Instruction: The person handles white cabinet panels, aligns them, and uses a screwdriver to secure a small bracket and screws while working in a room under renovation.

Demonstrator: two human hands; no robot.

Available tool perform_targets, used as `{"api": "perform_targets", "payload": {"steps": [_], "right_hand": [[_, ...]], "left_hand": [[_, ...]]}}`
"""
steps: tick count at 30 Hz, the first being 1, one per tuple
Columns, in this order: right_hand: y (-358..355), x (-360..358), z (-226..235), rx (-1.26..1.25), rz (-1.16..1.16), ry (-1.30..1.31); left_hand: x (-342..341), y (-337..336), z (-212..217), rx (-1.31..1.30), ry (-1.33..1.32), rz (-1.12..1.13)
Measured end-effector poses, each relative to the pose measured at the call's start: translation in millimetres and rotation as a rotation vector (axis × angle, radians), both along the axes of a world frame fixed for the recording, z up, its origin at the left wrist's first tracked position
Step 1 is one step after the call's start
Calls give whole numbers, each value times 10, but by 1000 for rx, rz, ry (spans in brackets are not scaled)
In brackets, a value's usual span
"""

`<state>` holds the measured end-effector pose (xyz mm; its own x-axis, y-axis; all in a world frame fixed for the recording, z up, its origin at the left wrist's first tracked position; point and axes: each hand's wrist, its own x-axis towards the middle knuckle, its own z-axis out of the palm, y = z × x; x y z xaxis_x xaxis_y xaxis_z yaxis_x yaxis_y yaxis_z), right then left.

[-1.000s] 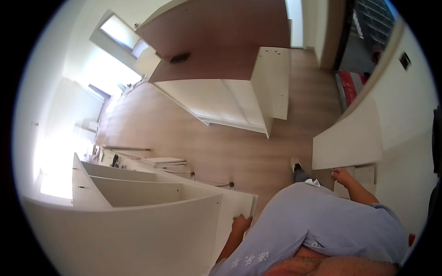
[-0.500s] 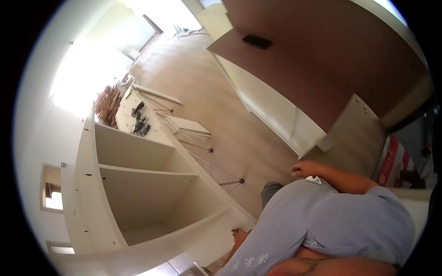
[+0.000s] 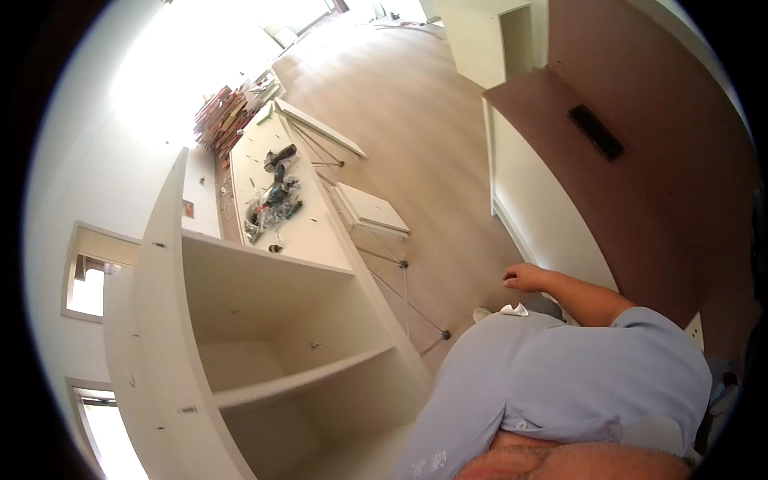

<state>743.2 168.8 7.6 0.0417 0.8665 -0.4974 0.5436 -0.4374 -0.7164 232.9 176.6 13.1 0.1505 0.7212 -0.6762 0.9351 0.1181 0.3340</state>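
Pale floor (image 3: 448,160) fills the upper middle; lower left, an open-fronted white cabinet (image 3: 308,376), likely heavy, stiff and smooth, best held by its outer edges; right of centre, my right hand (image 3: 526,278) curls loosely, seemingly empty; my left hand is hidden, its grip I cannot tell.

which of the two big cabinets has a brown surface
The right-hand cabinet: its broad brown face bears a dark rectangle, while the left-hand cabinet, with open compartments, looks white.
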Motion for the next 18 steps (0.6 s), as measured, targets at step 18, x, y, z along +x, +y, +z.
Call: {"api": "perform_targets", "payload": {"steps": [18], "right_hand": [[5045,1464,-348,29,136,-39]], "left_hand": [[1712,4217,38,0,-59,77]]}}
